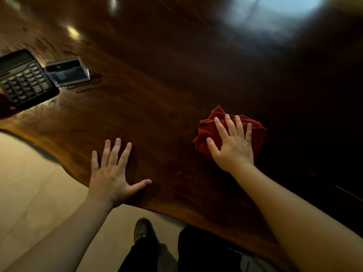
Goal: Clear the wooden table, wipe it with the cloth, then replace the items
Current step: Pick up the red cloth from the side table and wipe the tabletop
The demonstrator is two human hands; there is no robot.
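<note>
Dim, soft-focus view; window glare on the table [176, 75], edges bowed

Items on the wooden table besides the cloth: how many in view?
2. A black desk calculator at the table's far-left edge, and a clear plastic card box just to its right. More may sit outside the frame.

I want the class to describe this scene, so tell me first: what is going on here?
A person is wiping a wooden table. The right hand presses flat on a crumpled red cloth, while the left hand rests open on the bare wood near the table's edge. A calculator and a small clear box sit together at the far left of the table.
</note>
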